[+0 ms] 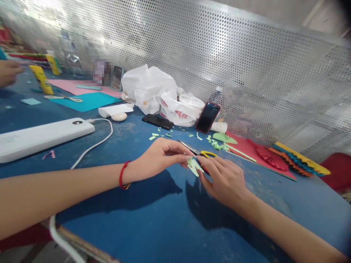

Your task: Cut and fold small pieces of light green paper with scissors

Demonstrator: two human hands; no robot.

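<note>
Between my two hands, just above the blue table (153,226), is a small piece of pale green paper (194,168). My left hand (161,157), with a red bracelet on the wrist, pinches its upper left part. On its right side, the fingers of my right hand (222,179) are closed on the same paper. A pair of scissors (193,148) with yellow and dark handles lies just behind my hands, partly hidden by them. Green paper scraps (216,145) and a pleated green paper piece (225,138) lie beyond.
A white power bank (46,137) with a cable lies left. Behind are a black phone (157,121), an upright phone (208,117), white plastic bags (150,87) and a perforated metal screen (175,47). Folded colored paper (298,159) lies right. Another person's hand (9,73) shows far left.
</note>
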